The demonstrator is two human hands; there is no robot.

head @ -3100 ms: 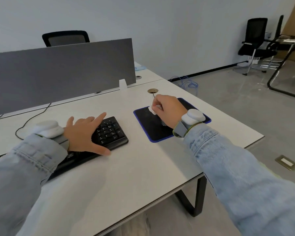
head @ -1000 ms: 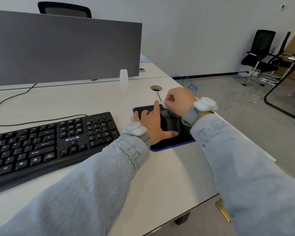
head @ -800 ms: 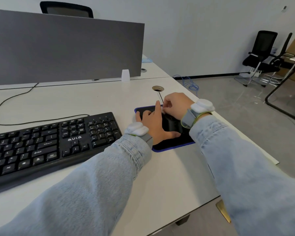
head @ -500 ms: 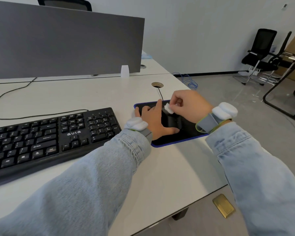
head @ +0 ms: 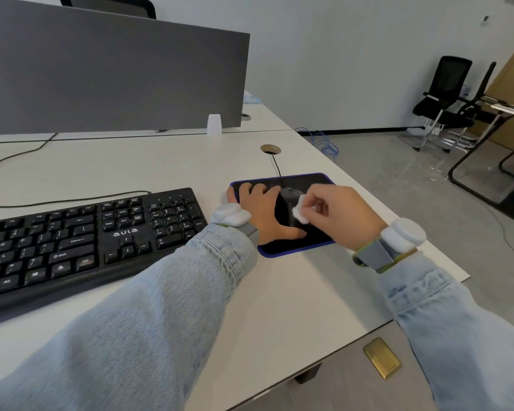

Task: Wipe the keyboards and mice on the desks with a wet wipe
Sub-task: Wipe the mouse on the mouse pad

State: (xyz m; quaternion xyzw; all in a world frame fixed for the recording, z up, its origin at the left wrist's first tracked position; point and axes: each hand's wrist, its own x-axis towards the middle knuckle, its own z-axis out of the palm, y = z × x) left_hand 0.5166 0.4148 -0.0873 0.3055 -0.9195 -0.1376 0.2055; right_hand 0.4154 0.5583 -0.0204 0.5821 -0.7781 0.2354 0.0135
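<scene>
Right hand [head: 343, 216] pinches wet wipe [head: 299, 213] against mouse [head: 291, 203]; left hand [head: 264, 213] steadies it

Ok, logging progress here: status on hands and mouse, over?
Left hand flat on mouse pad, steadying mouse. Right hand pinching wet wipe against mouse. Nothing in the way.

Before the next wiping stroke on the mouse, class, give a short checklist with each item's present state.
1. Crumpled white wet wipe pinched in right hand: ok.
2. Wipe touching the black wired mouse: ok.
3. Left hand steadying the mouse: ok.
4. Mouse on the blue-edged black mouse pad: ok.
5. Wipe still damp: cannot tell.
6. Black keyboard already wiped: cannot tell.
</scene>
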